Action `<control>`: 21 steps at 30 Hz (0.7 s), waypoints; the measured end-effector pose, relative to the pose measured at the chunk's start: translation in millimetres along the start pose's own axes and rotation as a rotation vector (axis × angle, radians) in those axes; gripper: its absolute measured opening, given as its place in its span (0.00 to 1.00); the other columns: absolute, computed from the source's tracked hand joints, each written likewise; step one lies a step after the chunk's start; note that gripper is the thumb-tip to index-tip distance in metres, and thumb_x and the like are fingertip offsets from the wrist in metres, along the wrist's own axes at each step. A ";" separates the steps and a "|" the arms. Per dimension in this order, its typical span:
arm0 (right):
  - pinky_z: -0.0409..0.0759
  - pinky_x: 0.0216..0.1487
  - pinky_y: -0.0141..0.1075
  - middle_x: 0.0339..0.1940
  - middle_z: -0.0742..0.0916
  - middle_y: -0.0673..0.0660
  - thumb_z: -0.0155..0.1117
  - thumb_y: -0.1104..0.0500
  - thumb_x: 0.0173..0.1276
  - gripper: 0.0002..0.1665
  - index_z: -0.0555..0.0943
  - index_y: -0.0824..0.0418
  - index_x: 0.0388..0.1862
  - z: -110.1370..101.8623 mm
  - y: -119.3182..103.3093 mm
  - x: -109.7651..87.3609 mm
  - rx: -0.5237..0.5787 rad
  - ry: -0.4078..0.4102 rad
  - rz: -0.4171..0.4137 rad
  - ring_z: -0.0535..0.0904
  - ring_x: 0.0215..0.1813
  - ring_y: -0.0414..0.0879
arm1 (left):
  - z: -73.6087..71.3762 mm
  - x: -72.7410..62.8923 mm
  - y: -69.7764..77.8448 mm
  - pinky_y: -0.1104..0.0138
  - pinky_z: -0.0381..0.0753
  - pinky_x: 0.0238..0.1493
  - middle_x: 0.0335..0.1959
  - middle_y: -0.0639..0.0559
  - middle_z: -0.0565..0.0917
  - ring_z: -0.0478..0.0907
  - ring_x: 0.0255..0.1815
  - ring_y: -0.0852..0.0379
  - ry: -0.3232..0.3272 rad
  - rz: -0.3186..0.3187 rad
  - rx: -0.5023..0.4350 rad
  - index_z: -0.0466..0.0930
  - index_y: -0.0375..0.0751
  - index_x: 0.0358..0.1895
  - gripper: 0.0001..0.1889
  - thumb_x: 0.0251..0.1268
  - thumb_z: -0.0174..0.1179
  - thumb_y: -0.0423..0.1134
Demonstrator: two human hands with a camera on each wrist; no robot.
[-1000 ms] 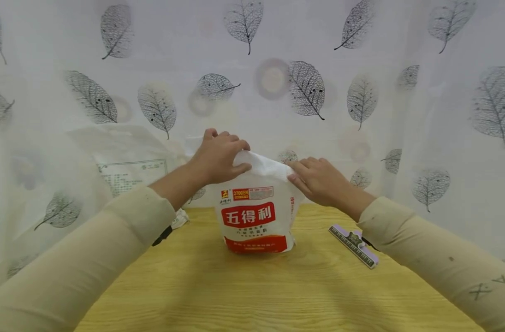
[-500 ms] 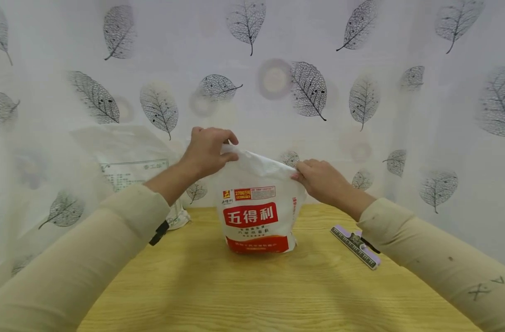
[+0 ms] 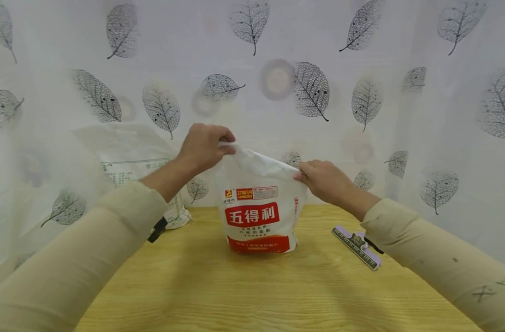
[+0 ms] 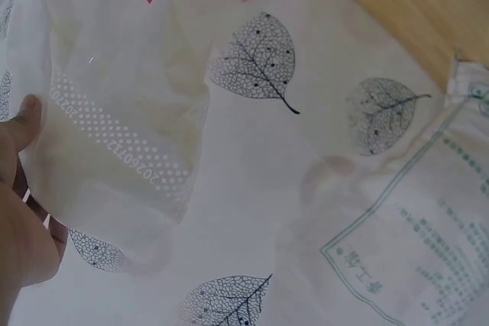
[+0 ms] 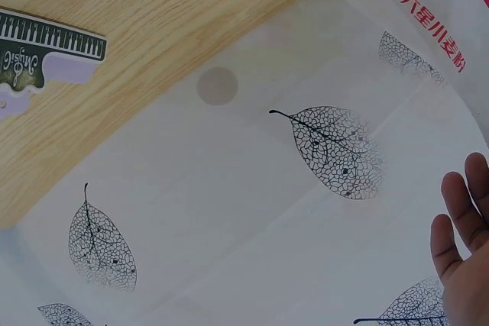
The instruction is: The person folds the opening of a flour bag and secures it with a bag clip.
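Observation:
A white flour bag (image 3: 256,216) with red labels stands upright on the wooden table. Its top edge is folded over and slopes down toward the right. My left hand (image 3: 203,146) pinches the upper left corner between thumb and fingers. At the lower right corner of the fold, my right hand (image 3: 324,180) grips the plastic. In the left wrist view, the left thumb lies on the front of the bag (image 4: 114,97), with the fingers behind it. The right wrist view catches the right hand's fingers (image 5: 458,204) beside the bag's printed side (image 5: 428,20).
To the right on the table (image 3: 235,295) lies a purple clip (image 3: 357,246) with a piano-keyboard pattern. Another white bag (image 3: 127,147) with green print stands behind my left forearm. A leaf-patterned curtain (image 3: 252,110) hangs at the table's back edge.
My left hand has slid left and slightly up along the top edge to the corner. The right fingers have curled round the right corner, and the fold is stretched wider.

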State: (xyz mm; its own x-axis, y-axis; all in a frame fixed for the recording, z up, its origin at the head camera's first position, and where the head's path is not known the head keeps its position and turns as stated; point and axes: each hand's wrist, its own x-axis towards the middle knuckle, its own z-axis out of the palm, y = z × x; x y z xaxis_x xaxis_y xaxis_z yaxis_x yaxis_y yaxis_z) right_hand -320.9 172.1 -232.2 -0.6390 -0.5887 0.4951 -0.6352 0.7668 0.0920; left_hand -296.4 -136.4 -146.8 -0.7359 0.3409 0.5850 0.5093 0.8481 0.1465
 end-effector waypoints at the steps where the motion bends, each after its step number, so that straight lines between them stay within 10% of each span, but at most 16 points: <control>1: 0.73 0.34 0.42 0.27 0.80 0.53 0.60 0.54 0.75 0.11 0.73 0.59 0.35 0.1 0.4 -0.2 -0.002 0.002 -0.001 0.71 0.28 0.48 | -1.3 0.2 0.1 0.57 0.80 0.54 0.43 0.44 0.90 0.87 0.45 0.47 -0.003 -0.018 -0.004 0.87 0.39 0.45 0.13 0.60 0.71 0.42; 7: 0.73 0.33 0.42 0.25 0.79 0.53 0.60 0.54 0.75 0.12 0.73 0.59 0.33 0.5 1.6 -0.4 -0.026 0.008 -0.013 0.70 0.26 0.48 | -4.6 0.6 0.4 0.57 0.79 0.48 0.38 0.45 0.90 0.85 0.41 0.48 -0.009 -0.087 -0.059 0.88 0.40 0.40 0.12 0.58 0.73 0.43; 16: 0.73 0.33 0.42 0.25 0.79 0.53 0.60 0.53 0.75 0.13 0.73 0.59 0.34 -3.0 1.4 -0.4 -0.038 -0.039 0.021 0.70 0.26 0.48 | 16.1 2.6 16.5 0.43 0.56 0.65 0.56 0.50 0.85 0.74 0.60 0.46 -0.149 -0.004 0.098 0.85 0.49 0.52 0.25 0.62 0.64 0.63; 21: 0.73 0.34 0.42 0.25 0.79 0.53 0.59 0.53 0.76 0.12 0.73 0.59 0.35 -2.6 0.4 0.6 -0.039 -0.050 0.016 0.70 0.27 0.48 | 27.4 3.6 31.0 0.41 0.49 0.67 0.50 0.55 0.87 0.73 0.54 0.49 -0.140 0.034 0.133 0.86 0.52 0.47 0.20 0.63 0.65 0.61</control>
State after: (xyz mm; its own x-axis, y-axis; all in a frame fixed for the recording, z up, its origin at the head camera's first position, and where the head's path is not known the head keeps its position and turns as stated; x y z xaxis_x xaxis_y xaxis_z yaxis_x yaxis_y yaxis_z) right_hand -320.4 172.8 -229.6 -0.6707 -0.5875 0.4527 -0.6077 0.7852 0.1186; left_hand -295.5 -97.8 -162.1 -0.7788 0.4157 0.4698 0.4785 0.8779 0.0165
